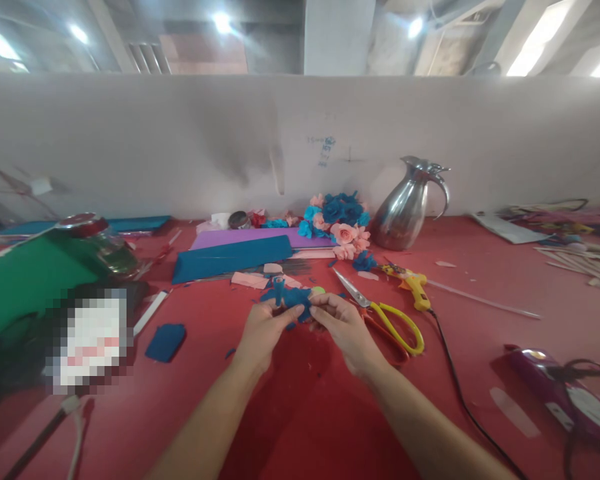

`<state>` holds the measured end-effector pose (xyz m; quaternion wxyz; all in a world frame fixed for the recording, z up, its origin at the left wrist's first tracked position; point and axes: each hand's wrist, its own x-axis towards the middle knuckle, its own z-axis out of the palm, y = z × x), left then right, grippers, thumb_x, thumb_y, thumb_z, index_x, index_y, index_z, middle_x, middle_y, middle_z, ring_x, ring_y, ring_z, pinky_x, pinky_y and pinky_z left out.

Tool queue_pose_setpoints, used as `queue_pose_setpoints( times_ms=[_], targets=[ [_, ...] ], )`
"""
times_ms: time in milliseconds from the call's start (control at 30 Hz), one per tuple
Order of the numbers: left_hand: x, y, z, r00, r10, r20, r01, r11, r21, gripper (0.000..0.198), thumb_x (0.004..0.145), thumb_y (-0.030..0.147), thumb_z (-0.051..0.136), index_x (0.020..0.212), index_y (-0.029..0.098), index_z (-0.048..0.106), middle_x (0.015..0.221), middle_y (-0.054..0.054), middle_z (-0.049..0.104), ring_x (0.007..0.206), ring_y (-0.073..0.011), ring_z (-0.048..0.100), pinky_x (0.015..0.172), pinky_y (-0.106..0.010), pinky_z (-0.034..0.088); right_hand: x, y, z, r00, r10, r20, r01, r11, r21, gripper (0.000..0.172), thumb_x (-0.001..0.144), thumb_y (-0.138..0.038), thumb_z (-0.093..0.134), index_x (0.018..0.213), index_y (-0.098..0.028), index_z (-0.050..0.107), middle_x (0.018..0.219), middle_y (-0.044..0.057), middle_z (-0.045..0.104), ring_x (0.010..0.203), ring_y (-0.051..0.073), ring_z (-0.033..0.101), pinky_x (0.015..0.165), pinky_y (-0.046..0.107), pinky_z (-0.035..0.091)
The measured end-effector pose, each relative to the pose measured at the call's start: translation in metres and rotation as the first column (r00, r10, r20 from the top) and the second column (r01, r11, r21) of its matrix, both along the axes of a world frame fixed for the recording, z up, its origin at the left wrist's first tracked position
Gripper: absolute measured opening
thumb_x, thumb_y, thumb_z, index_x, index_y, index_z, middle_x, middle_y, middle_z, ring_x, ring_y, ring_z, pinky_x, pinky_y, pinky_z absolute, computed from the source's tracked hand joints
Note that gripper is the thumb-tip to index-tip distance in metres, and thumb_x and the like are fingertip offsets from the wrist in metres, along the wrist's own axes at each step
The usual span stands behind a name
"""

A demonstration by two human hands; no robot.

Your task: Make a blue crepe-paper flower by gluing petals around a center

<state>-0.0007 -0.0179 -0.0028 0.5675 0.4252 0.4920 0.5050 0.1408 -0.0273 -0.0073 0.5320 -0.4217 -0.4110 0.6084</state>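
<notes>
Both my hands meet over the red table (300, 407), pinching a small blue paper flower piece (291, 297) between them. My left hand (264, 328) grips its left side with closed fingers. My right hand (341, 321) holds the right side, fingers curled on the paper. Loose blue and pink paper scraps (253, 280) lie just beyond the hands.
Yellow-handled scissors (386, 317) and a yellow glue gun (413, 287) with a black cord lie to the right. A steel jug (407, 203), a bunch of blue and pink paper flowers (339, 223), blue and purple sheets (233, 257), a green sheet (20, 280) and a purple stapler-like tool (560, 390) surround them.
</notes>
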Motion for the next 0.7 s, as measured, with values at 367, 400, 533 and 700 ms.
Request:
queue_pose_setpoints(
  times_ms=[367,400,533,700],
  targets=[
    [0.003,-0.003,0.012,0.998,-0.001,0.063,0.005,0.998,-0.062,0.01,0.057,0.022,0.073,0.063,0.015,0.071,0.06,-0.001,0.067,0.056,-0.0122,0.054,0.06,-0.024,0.042,0.002,-0.001,0.009,1.0,0.027,0.015,-0.026,0.999,-0.03,0.019,0.067,-0.037,0.068,0.067,-0.019,0.062,0.061,-0.002,0.062,0.055,0.012,0.054,0.059,0.025,0.043],
    [0.004,-0.004,0.013,0.998,0.013,0.062,-0.008,0.997,-0.078,0.008,0.056,0.021,0.072,0.06,0.015,0.069,0.057,0.001,0.064,0.053,-0.0111,0.052,0.057,-0.024,0.04,0.002,-0.001,0.009,1.0,0.023,0.016,-0.022,0.999,-0.039,0.018,0.067,-0.037,0.068,0.068,-0.019,0.062,0.059,-0.002,0.062,0.055,0.012,0.054,0.058,0.025,0.043],
    [0.005,-0.004,0.013,0.998,0.067,-0.014,-0.068,0.995,-0.077,0.004,0.054,0.018,0.067,0.055,0.016,0.064,0.048,0.005,0.054,0.046,-0.0078,0.041,0.05,-0.022,0.032,0.002,-0.002,0.009,1.0,0.007,0.014,-0.006,0.998,-0.063,0.018,0.065,-0.035,0.068,0.067,-0.019,0.061,0.06,-0.002,0.062,0.052,0.011,0.053,0.057,0.025,0.042],
    [0.004,-0.003,0.011,0.998,0.059,-0.034,-0.061,0.996,-0.059,0.004,0.053,0.02,0.064,0.053,0.016,0.062,0.048,0.005,0.051,0.047,-0.0079,0.04,0.05,-0.022,0.029,0.001,-0.002,0.009,1.0,0.004,0.011,-0.003,0.997,-0.073,0.018,0.064,-0.035,0.067,0.068,-0.018,0.06,0.058,-0.001,0.063,0.052,0.011,0.054,0.056,0.024,0.04]
  ],
)
